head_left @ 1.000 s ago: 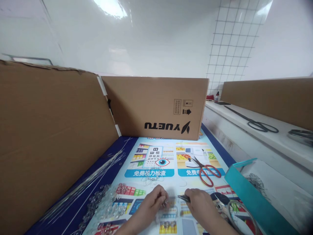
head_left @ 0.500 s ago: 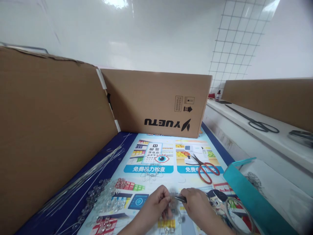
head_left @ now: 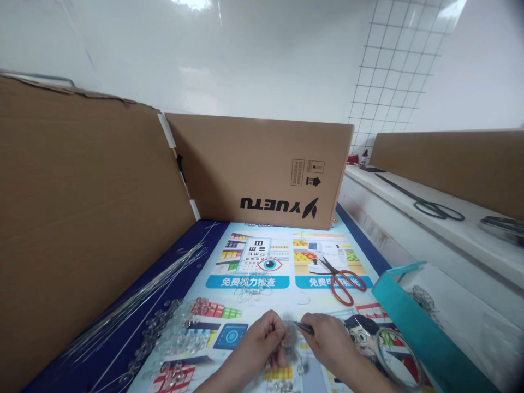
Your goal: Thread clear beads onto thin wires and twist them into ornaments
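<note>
My left hand (head_left: 265,337) is closed in a pinch on a beaded wire piece. Clear beads (head_left: 301,369) hang on thin wire just below and beside its fingers. Wrapped in my right hand (head_left: 327,339) are pliers (head_left: 303,327), whose dark pointed jaws face the left fingertips across a small gap. The handles are hidden in the palm, and the fine wire between the hands is too blurred to trace. Beyond the hands, a beaded wire piece (head_left: 252,288) lies on the printed sheet. Loose clear beads (head_left: 180,327) are spread to the left of my left hand.
Red-handled scissors (head_left: 346,284) lie ahead on the right. A coil of wire (head_left: 399,357) and a teal box (head_left: 434,327) stand to the right. Straight wires (head_left: 143,300) lie along the left. Cardboard panels (head_left: 262,169) rise at the back and left.
The pliers' jaws have drawn back slightly to the right from the left fingertips and tilted. My left hand has stayed nearly in place, still pinched.
</note>
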The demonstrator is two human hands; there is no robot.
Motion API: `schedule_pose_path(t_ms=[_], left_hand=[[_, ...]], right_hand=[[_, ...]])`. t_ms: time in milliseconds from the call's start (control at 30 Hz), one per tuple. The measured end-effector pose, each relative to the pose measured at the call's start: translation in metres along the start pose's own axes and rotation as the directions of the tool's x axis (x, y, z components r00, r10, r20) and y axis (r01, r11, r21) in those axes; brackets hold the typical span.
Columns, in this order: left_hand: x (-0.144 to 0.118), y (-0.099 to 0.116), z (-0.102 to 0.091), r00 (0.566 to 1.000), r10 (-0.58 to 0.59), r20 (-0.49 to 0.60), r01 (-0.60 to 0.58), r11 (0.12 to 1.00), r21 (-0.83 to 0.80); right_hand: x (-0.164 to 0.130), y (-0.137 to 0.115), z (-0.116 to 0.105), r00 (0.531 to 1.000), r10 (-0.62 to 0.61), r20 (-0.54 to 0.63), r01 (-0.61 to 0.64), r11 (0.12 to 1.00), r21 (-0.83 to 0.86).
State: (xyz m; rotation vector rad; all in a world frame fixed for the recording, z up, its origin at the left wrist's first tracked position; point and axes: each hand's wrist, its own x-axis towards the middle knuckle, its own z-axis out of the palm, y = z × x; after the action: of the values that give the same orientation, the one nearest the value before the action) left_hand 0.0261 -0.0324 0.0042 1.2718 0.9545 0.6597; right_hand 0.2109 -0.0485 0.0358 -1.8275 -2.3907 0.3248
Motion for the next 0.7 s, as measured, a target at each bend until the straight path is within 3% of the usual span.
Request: schedule_pose_path(t_ms=[133, 300, 500, 700], left_hand=[[0.006, -0.011, -0.006, 0.997, 0.027, -0.074, -0.018, 0.992, 0.121], [0.006, -0.012, -0.012, 0.969, 0.176, -0.176, -0.109, 0.935, 0.339], [0.005, -0.009, -0.017, 0.941, 0.29, -0.175, -0.156, 0.829, 0.537], [0.0, 0.001, -0.019, 0.91, 0.379, -0.167, -0.197, 0.751, 0.631]], right_hand=[[0.0, 0.006, 0.0, 1.0, 0.015, 0.017, -0.015, 1.0, -0.004], [0.0, 0.003, 0.004, 0.999, 0.011, 0.036, -0.009, 0.999, -0.039], [-0.002, 0.0, 0.001, 0.999, -0.004, 0.04, 0.005, 0.999, -0.034], [-0.003, 0.001, 0.0, 0.999, -0.003, 0.042, 0.003, 1.0, -0.009]])
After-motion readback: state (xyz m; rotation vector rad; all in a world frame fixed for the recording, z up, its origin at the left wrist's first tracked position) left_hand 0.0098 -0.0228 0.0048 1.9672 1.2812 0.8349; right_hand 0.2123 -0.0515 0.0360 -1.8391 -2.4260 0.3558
